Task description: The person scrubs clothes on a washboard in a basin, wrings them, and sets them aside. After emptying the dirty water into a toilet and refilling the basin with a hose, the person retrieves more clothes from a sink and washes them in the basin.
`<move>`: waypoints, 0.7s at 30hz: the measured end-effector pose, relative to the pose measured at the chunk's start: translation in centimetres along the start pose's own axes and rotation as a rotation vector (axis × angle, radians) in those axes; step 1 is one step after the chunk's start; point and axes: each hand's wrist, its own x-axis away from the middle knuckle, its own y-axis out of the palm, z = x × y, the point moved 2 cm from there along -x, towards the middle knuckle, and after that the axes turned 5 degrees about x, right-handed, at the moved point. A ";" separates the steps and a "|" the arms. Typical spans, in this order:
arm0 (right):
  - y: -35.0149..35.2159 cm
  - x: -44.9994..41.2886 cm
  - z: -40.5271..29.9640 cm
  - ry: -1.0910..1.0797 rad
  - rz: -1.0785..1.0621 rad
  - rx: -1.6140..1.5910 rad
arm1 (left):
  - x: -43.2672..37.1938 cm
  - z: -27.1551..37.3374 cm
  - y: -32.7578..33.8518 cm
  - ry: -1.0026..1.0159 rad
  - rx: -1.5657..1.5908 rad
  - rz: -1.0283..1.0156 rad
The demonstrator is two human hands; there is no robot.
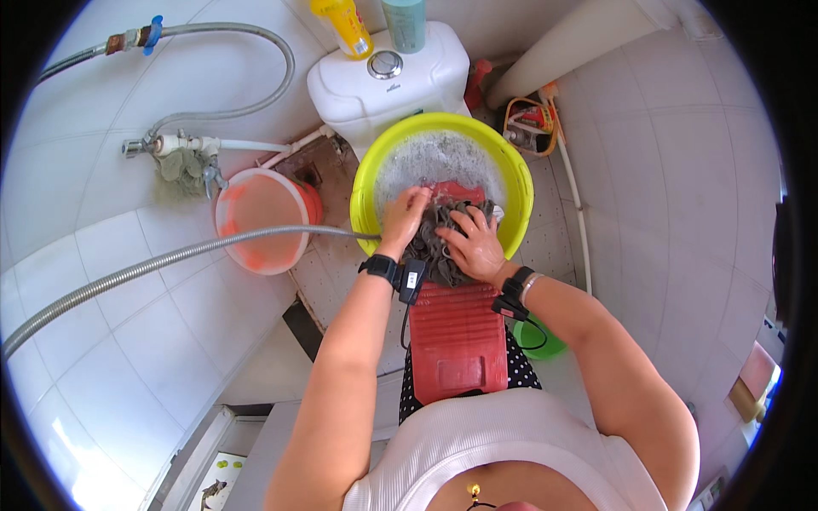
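A red plastic washboard (457,338) slopes from against my body into a yellow-green basin (361,191) of sudsy water (441,156). Bunched on its ribs lies a wet dark grey cloth (441,252). My right hand (473,246) presses on the cloth, fingers spread and bent into its folds. At the cloth's upper left edge is my left hand (407,217), its fingers curled; whether they grip fabric is hidden. The washboard's far end shows red among the foam.
A toilet tank (390,86) stands behind the basin, bearing a yellow bottle (348,32) and a teal cup (406,25). Left is a reddish bucket (262,223). A metal hose (160,262) crosses to the basin's rim. A green basin (540,338) sits under my right arm.
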 end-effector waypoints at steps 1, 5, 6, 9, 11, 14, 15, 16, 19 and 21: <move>-1.9 0.0 -0.7 -0.069 -0.013 -0.068 | 0.1 0.1 0.0 -0.033 -0.269 -0.060; -2.5 -0.6 1.6 0.311 0.100 -0.351 | 6.3 2.5 3.1 0.391 -0.597 0.112; -1.6 -0.3 2.2 0.515 0.048 -0.302 | 8.2 3.2 3.8 0.432 -0.586 0.124; -1.0 3.0 -2.0 0.358 0.032 -0.176 | 14.0 2.2 4.3 0.463 -0.554 0.142; -1.2 5.4 -4.4 0.352 0.015 -0.083 | 15.8 0.5 4.5 0.529 -0.624 0.113; 1.2 3.9 -2.5 0.374 0.068 -0.003 | 12.2 -0.8 4.9 0.597 -0.759 0.197; 2.0 2.5 -1.6 0.407 0.052 0.005 | 10.1 -0.9 4.5 0.617 -0.813 0.202; 2.6 1.1 -0.6 0.434 0.047 0.043 | 8.0 -0.5 4.2 0.539 -0.867 0.136; 4.5 -3.1 2.4 0.485 0.082 0.060 | 2.5 -0.9 3.7 0.446 -0.899 0.130; 6.1 -4.0 4.8 0.511 0.077 0.108 | 0.8 -0.7 4.1 0.470 -0.933 0.133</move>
